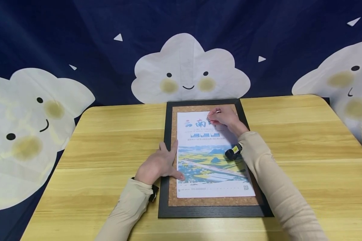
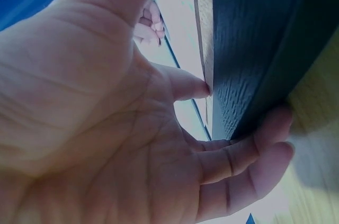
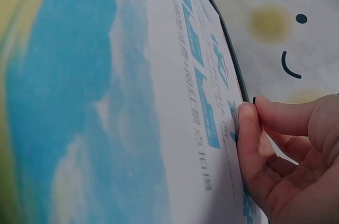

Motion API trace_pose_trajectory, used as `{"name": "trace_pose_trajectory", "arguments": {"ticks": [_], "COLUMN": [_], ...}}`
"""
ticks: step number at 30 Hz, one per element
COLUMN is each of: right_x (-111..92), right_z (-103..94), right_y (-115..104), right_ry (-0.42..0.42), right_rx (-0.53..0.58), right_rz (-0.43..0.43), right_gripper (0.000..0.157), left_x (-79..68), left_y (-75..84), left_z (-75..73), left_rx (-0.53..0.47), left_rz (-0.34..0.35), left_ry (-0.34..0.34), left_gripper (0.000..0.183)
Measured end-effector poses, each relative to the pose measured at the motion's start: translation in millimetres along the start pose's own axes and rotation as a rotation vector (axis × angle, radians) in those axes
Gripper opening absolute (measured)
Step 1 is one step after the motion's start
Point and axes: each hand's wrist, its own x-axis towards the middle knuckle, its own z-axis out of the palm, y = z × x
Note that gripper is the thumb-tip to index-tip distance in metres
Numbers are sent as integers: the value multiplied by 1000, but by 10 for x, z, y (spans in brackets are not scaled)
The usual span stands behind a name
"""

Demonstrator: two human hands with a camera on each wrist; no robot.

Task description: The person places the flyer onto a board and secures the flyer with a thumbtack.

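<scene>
A printed poster (image 1: 199, 167) with blue and yellow scenery lies on a cork board (image 1: 214, 202) in a black frame (image 1: 211, 211). My left hand (image 1: 158, 164) rests across the frame's left side, thumb and one finger on the poster's left margin. In the left wrist view its other fingers (image 2: 265, 139) lie along the frame's outer side. Near the top right of the poster, my right hand (image 1: 226, 118) covers part of the title. Between its thumb and forefinger it pinches a small dark thing (image 3: 255, 100), mostly hidden by the fingertips.
The frame lies on a light wooden table (image 1: 114, 140), its top edge near the table's far edge. Behind hangs a dark blue cloth (image 1: 108, 20) with white smiling clouds (image 1: 187, 67). A black wrist camera (image 1: 230, 154) on the right sleeve overlaps the poster.
</scene>
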Motion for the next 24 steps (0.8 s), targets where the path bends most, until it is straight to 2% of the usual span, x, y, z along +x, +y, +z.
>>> {"name": "trace_pose_trajectory", "arguments": {"ticks": [10, 19, 24], "right_x": [7, 11, -4], "right_z": [17, 41, 54], "right_y": [-10, 13, 2], "right_ry": [34, 18, 43], "right_rx": [-25, -44, -60], "right_rz": [23, 45, 33], "right_gripper": [15, 16, 14], "left_x": [5, 9, 20], "left_y": [4, 4, -3], "left_z": [-2, 23, 25], "left_rx": [2, 15, 18], "left_rz": [5, -4, -11], "left_ry": [-3, -13, -11], "left_gripper": [132, 132, 132]}}
